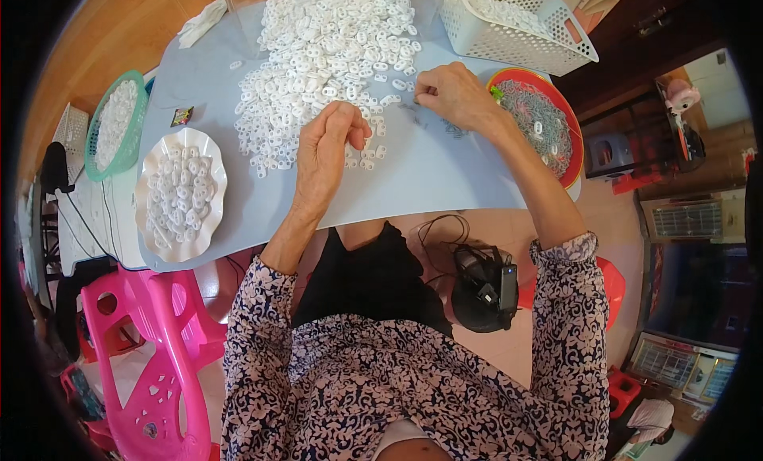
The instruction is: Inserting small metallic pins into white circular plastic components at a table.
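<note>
Flowery shirt (381, 358) at the bottom, two bare hands over the blue-grey table (445, 179).
White two-holed plastic pieces (318, 63) make a long pile from top centre down. The left hand (324, 143) is nearer, over its low right edge; the right hand (457, 97) is just right of it, by small grey bits (453, 129). Both hands' fingers curl; I cannot tell what they hold.

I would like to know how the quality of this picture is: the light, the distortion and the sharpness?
Head view: black corners, and the table's near edge looks bowed; head view: the white pieces are bright, their outlines partly merging; head view: the cabinet at upper right is dim; head view: grey bits by the right hand are too small to make out.
</note>
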Motion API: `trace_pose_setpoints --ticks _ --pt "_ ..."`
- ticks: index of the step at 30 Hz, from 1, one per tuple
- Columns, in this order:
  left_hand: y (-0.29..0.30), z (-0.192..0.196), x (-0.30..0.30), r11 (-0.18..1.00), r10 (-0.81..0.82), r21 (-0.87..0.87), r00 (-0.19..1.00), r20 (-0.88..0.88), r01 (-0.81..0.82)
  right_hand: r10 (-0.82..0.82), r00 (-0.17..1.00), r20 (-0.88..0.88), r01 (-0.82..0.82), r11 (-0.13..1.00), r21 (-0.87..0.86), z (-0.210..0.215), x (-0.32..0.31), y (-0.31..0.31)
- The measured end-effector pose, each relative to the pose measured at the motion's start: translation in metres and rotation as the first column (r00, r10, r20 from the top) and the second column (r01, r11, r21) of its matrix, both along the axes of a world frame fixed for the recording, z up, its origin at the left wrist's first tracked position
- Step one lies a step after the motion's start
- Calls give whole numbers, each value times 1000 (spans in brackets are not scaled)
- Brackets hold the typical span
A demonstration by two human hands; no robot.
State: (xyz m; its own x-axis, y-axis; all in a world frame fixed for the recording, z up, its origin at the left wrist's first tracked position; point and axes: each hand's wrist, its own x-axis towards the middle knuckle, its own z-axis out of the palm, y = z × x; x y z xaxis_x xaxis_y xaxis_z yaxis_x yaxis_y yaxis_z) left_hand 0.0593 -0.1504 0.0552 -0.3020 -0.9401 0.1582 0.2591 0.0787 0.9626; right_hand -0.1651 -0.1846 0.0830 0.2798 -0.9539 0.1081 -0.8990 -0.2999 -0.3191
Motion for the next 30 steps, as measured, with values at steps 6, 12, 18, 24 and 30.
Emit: trace_pose_setpoints --ticks 6,12,18,24,30 --pt "0 -2 -3 1000 19 -14 1000 11 -18 91 988 121 -80 992 -97 -11 11 4" --pt "-1 -3 -3 1000 16 -21 1000 19 -15 111 994 1 -111 989 -94 -9 12 1" --pt "0 -1 -2 999 35 -11 997 74 -34 122 993 -3 -122 992 -34 0 9 1" --pt "1 3 -1 999 38 -27 997 73 -36 119 993 -9 -119 992 -49 -1 8 2" --pt "1 4 -1 998 54 -12 997 52 -53 86 993 79 -79 993 -90 -3 12 0"
